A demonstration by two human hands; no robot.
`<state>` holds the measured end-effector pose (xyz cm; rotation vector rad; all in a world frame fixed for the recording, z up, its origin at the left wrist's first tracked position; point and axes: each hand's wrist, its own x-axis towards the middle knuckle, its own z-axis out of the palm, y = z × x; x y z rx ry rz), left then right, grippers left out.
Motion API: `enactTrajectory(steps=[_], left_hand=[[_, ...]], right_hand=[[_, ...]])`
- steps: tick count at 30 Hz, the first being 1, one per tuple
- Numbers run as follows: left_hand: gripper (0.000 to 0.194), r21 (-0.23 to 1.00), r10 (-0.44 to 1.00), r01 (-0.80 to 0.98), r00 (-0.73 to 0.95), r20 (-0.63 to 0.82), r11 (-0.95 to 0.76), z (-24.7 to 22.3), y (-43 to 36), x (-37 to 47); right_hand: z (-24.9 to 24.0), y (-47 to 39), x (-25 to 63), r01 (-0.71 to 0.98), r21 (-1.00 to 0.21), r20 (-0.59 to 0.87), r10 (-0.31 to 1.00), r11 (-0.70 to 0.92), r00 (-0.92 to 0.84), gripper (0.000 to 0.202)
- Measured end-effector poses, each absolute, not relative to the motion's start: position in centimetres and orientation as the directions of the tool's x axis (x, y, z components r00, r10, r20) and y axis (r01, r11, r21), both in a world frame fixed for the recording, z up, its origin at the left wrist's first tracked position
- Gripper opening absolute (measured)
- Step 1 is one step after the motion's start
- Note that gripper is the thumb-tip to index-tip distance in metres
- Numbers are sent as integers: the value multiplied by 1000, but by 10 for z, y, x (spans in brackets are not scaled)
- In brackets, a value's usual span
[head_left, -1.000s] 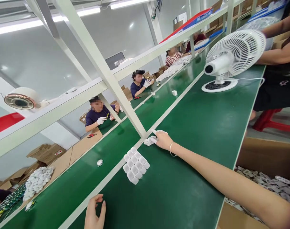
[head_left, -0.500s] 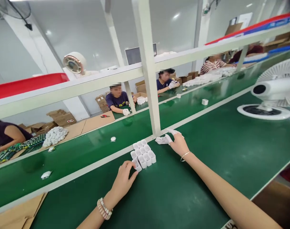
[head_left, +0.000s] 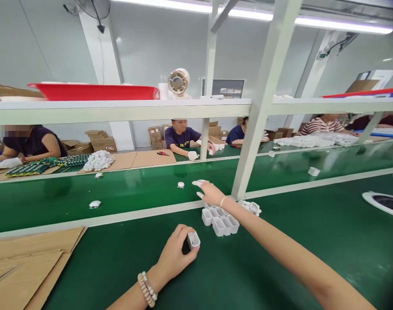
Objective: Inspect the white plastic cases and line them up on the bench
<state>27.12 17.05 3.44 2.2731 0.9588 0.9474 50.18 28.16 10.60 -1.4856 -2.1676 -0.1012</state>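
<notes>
My left hand [head_left: 175, 254] grips a small white plastic housing [head_left: 193, 240] between thumb and fingers, its open side facing up. To the right stand several similar white housings [head_left: 224, 224] in tight rows on the green table, partly hidden by my right forearm. My right hand [head_left: 209, 192] stretches over the belt's near edge, empty, with white covers on its fingertips and the fingers apart. Nearest to its fingertips, a small white part with a green board [head_left: 181, 185] lies on the green belt. A crumpled white bundle [head_left: 250, 207] sits beyond my right forearm.
A pale upright post [head_left: 259, 99] rises just beyond the housings and carries a shelf [head_left: 119, 113]. Flattened cardboard [head_left: 25, 267] lies at the left. More small parts [head_left: 95, 204] ride the belt [head_left: 134, 185]. A fan base [head_left: 385, 204] stands at the right; co-workers sit across.
My left hand has drawn one housing away from the rows. My right hand has left the white bundle and reached leftward over the belt. The view has turned left and levelled.
</notes>
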Motion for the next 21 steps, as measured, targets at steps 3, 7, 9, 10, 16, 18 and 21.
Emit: enactTrajectory(steps=[3, 7, 9, 10, 16, 18, 21], left_hand=[[37, 702, 778, 385, 488, 396, -599, 34, 169, 270], [46, 730, 787, 365, 489, 377, -577, 32, 168, 268], [48, 745, 791, 353, 486, 372, -567, 31, 171, 267], [48, 751, 795, 349, 481, 370, -561, 30, 173, 267], [51, 770, 777, 275, 478, 409, -575, 29, 178, 266], [44, 769, 766, 239, 463, 447, -593, 29, 179, 264], [39, 761, 750, 188, 426, 506, -621, 28, 181, 263]], right_hand=[[107, 314, 465, 891, -210, 364, 878, 403, -312, 33], [108, 355, 435, 900, -215, 253, 911, 380, -324, 30], [111, 372, 427, 909, -224, 194, 930, 351, -311, 28], [112, 377, 425, 913, -231, 169, 938, 337, -304, 28], [114, 373, 429, 877, -357, 137, 947, 320, -290, 27], [115, 366, 432, 851, -421, 148, 950, 313, -276, 28], [117, 349, 439, 790, -523, 176, 947, 320, -267, 29]])
